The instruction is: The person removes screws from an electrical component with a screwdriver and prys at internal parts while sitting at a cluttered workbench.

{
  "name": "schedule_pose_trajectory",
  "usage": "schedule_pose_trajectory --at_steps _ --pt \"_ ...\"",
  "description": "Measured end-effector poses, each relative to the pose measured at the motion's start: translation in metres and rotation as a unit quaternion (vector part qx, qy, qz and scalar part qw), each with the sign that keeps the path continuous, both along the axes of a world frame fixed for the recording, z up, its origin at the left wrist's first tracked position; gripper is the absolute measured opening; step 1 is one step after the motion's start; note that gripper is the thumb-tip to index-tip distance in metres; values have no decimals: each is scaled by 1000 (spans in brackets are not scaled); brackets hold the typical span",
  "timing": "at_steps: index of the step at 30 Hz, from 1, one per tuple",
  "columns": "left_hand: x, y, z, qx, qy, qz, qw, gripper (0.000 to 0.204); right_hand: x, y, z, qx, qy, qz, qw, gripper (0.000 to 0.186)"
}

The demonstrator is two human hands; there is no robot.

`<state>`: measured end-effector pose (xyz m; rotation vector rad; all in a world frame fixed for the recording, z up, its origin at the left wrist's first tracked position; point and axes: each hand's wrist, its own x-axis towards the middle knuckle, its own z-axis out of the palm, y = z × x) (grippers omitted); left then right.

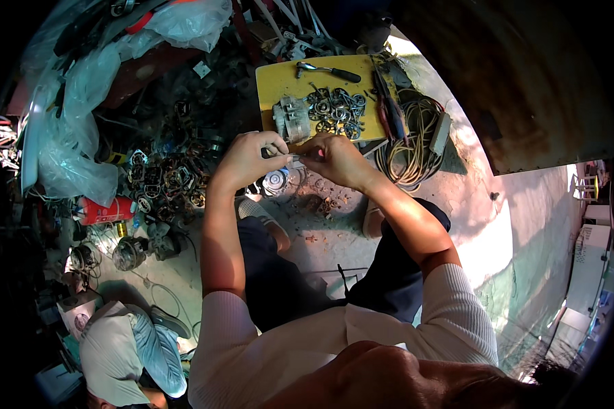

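My left hand [254, 158] and my right hand [339, 161] meet in front of me, just at the near edge of a yellow board [274, 80]. The fingers of both are pinched around a small metallic piece [296, 157], mostly hidden and too small to name. Beyond them on the board stands a grey cast metal housing [292, 118]. Beside it lies a pile of small shiny metal parts [335, 109]. A ratchet wrench [329, 71] with a dark handle rests at the board's far side. Below my hands, a round silver metal part [275, 182] sits on the ground.
Coiled cable [408, 160] lies right of the board, next to long-handled pliers or cutters [389, 105]. Heaped metal scrap [167, 177], plastic bags [82, 143] and a red cylinder [105, 210] fill the left. Another person [119, 351] bends low at the lower left.
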<state>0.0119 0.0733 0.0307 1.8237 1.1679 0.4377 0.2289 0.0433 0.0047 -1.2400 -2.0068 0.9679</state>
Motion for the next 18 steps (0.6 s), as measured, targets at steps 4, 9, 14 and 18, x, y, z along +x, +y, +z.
schedule_pose_trajectory --at_steps 4,9,14,18 --pt "1 -1 5 51 -23 34 998 26 21 11 15 -23 -87 -43 995 22" --pt "-1 9 5 133 4 141 981 36 72 40 -2 -37 -152 -210 965 26" --pt "6 15 -14 185 11 91 978 76 85 46 8 -23 -74 -284 956 41" --pt "33 14 -16 218 90 65 970 93 106 42 25 -191 195 -294 916 44"
